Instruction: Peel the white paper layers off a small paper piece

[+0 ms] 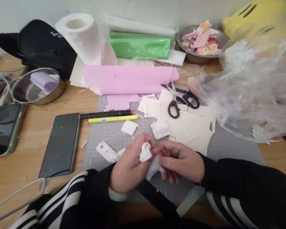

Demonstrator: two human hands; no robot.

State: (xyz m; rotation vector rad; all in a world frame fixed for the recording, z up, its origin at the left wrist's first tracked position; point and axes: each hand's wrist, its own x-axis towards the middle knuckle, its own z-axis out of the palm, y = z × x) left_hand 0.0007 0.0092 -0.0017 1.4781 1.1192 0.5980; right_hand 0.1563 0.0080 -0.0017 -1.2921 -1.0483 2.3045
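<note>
My left hand [131,165] is closed round a crumpled piece of white tissue [146,152], whose bunched end pokes out above the thumb. More of the thin white material [154,167] hangs between my two hands. My right hand [181,160] pinches at it with thumb and forefinger, close against the left fingers. Just beyond the hands, a white puffy pad [160,129] and a smaller white scrap [130,127] lie on the grey cutting mat [92,152]. A ruler [107,151] sits partly beneath my left hand.
Black-handled scissors [181,100] rest on cream paper [190,127]. A pink sheet roll [131,79], paper towel roll [76,38] and green packs [140,47] stand behind. Two phones [60,144] and pens [113,119] are left; plastic bags [248,92] and a bowl of scraps [200,57] right.
</note>
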